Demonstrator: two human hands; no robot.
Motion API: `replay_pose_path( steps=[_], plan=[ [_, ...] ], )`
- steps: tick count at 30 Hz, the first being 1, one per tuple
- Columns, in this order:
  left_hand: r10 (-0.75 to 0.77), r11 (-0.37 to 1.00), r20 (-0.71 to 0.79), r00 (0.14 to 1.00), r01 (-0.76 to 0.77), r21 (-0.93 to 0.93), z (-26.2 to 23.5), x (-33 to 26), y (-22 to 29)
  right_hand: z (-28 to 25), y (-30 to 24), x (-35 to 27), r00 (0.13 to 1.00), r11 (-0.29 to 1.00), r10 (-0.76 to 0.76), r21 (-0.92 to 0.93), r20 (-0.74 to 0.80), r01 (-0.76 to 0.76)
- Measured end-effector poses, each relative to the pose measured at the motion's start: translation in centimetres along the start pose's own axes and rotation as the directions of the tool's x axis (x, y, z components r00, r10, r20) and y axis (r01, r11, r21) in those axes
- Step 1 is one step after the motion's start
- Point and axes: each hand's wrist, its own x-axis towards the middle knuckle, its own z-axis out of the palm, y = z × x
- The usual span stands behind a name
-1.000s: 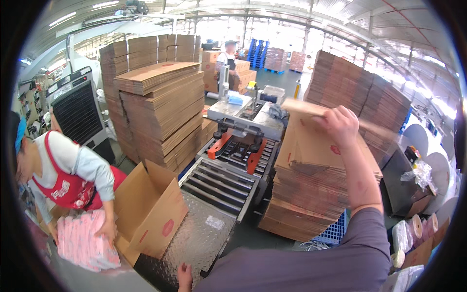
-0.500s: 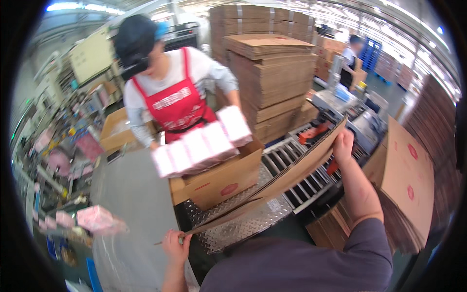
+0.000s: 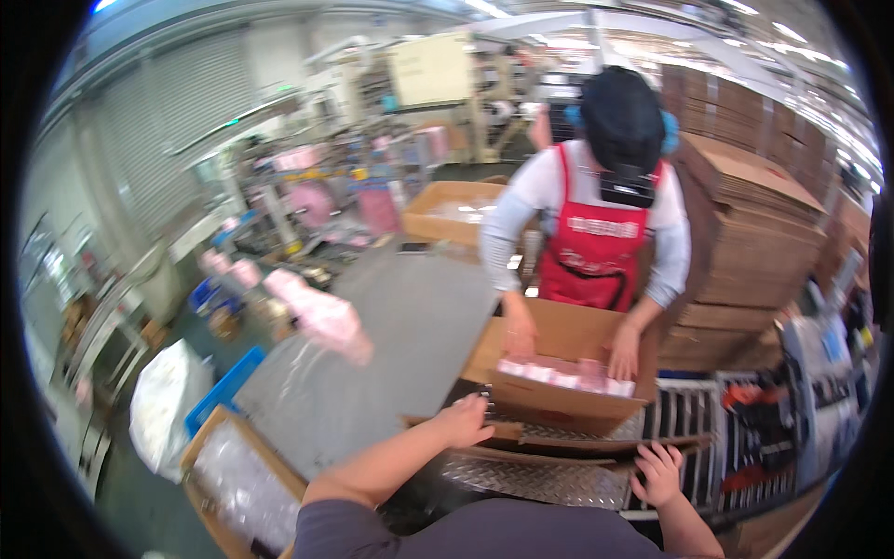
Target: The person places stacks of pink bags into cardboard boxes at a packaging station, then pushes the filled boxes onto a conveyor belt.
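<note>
Grey roller shutters (image 3: 177,121); bright ceiling strip lights (image 3: 484,7)

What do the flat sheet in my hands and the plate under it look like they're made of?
The flat sheet looks like corrugated cardboard: matte brown, thin-edged, like the open box behind it. The left hand and right hand grip its ends. The plate beneath looks like metal, probably steel or aluminium: grey, shiny, with a raised tread pattern.

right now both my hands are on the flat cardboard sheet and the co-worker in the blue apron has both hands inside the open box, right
Not quite: the apron is red, not blue, as the head view shows. The rest holds: your left hand and right hand are on the flat cardboard sheet, and the co-worker has both hands inside the open box, on the pink packs.
</note>
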Motion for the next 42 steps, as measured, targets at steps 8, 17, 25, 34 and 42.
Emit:
replay_pose_path(
  steps=[8,17,25,34,42],
  plan=[
    [-0.320,0.947,0.415,0.852,0.286,0.143,-5.0,4.7,-4.3,-2.3,4.1,5.8,0.990,0.881,-0.138,0.461,0.040,0.104],
    [0.026,0.971,0.827,0.562,0.182,-0.154,3.8,2.5,14.3,9.0,2.8,1.7,0.405,0.845,-0.535,0.471,0.742,0.252],
    [0.231,0.972,0.559,0.796,-0.168,-0.164,3.9,4.9,13.8,0.3,7.1,13.8,0.696,0.945,-0.295,0.091,0.655,0.315],
    [0.104,0.994,0.004,0.995,-0.103,-0.042,14.4,3.1,17.0,6.1,9.0,0.5,0.708,0.967,-0.228,0.242,0.668,0.083],
    [-0.633,0.575,0.234,0.737,0.652,-0.494,5.4,2.3,0.8,12.6,13.8,-4.4,0.697,0.427,0.679,0.648,0.232,-0.631]
  ],
)
